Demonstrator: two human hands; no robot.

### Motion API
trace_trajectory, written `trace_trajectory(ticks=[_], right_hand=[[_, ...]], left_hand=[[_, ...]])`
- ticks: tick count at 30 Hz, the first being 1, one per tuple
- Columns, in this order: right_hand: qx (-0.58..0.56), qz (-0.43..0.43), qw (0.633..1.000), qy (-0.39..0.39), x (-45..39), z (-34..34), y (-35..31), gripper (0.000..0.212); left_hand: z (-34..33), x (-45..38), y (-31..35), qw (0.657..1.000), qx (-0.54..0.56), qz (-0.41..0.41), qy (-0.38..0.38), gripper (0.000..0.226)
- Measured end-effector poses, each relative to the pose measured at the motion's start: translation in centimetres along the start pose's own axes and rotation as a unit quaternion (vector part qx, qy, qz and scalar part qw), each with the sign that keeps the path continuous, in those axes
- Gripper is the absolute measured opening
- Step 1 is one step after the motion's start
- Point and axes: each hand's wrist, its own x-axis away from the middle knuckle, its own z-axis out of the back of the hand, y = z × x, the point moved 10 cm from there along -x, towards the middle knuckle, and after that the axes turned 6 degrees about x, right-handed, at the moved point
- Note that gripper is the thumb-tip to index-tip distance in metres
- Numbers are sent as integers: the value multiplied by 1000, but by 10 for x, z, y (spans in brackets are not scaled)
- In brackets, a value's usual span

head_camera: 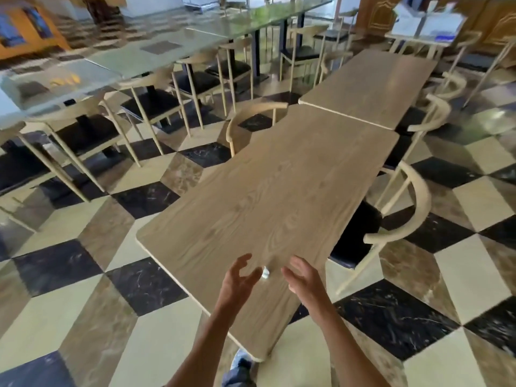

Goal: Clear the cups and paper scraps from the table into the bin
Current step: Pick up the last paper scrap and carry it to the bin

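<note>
A long light wooden table (pixel 273 196) stretches away from me. Over its near end, my left hand (pixel 237 280) is raised with fingers spread apart, holding nothing. My right hand (pixel 303 277) hovers beside it, also with fingers apart and nothing in it. Between the two hands a small whitish scrap (pixel 265 273) lies on the tabletop, blurred and touched by neither hand. I see no cups and no bin in this view.
A second wooden table (pixel 371 82) butts against the far end. Wooden chairs with dark seats stand at the right (pixel 402 219) and far left (pixel 251 118) of my table. Glass-topped tables (pixel 117 60) and more chairs fill the left. The floor is checkered tile.
</note>
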Motion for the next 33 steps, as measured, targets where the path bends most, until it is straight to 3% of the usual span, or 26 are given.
trace_trajectory(ticks=[10,17,24,33], right_hand=[[-27,-167,985,16,-81,-52,79,52],[-87,-258,960,60,-91,-64,113,43],[-127,-257,952,107,-83,-65,117,26],[-173,-236,943,159,-51,-54,124,19]], left_hand=[[-24,-95,-75,983,-95,111,-108,44],[-43,-122,-88,978,-98,108,-147,32],[-53,-123,-83,969,-100,89,-205,15],[-82,-94,-77,953,-141,40,-266,28]])
